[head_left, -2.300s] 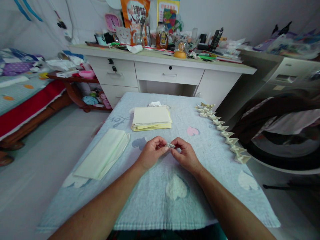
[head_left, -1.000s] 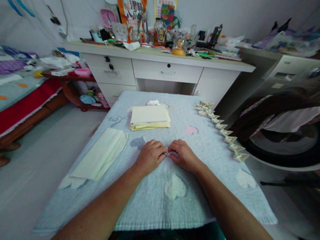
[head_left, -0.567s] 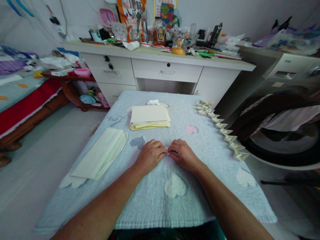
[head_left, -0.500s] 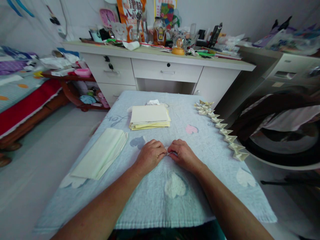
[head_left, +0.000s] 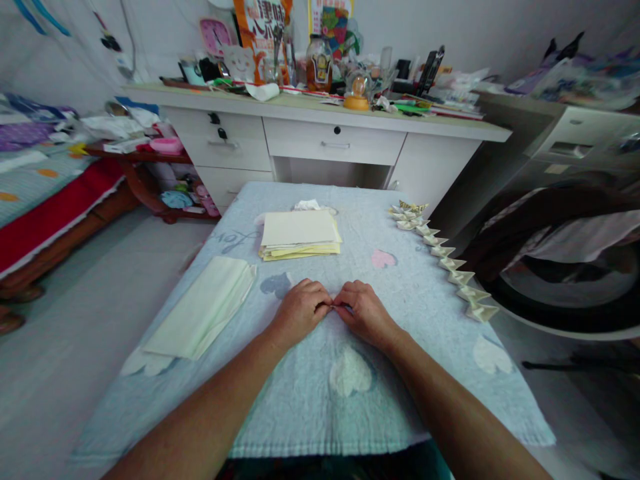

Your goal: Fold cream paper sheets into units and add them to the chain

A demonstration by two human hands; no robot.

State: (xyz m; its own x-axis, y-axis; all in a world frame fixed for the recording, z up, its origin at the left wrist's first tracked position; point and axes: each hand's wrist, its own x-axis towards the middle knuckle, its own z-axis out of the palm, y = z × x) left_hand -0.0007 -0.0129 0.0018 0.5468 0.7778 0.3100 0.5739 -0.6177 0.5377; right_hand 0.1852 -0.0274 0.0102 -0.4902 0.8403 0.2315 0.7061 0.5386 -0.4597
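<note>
Over the middle of the cloth-covered table, my left hand [head_left: 303,308] and my right hand [head_left: 363,308] meet fingertip to fingertip. Both are closed in a pinch on a small piece of paper [head_left: 333,306], almost wholly hidden by the fingers; only a thin sliver shows between them. Behind the hands lies a stack of cream and yellow paper sheets [head_left: 300,230]. To the left rests a folded bundle of pale green paper [head_left: 203,307]. A slanting row of folded paper pieces [head_left: 453,264] with pointed tips runs along the table's right side.
The table wears a light blue cloth [head_left: 280,413] with heart patterns. A crumpled white tissue [head_left: 307,205] sits behind the stack. Beyond stands a white cluttered desk [head_left: 335,127]. A front-loading washing machine [head_left: 565,133] is at right, a bed [head_left: 45,173] at left.
My fingertips have drawn closer together, the right hand shifting slightly left. Less of the small paper shows between them. The sheets and folded pieces stay where they were.
</note>
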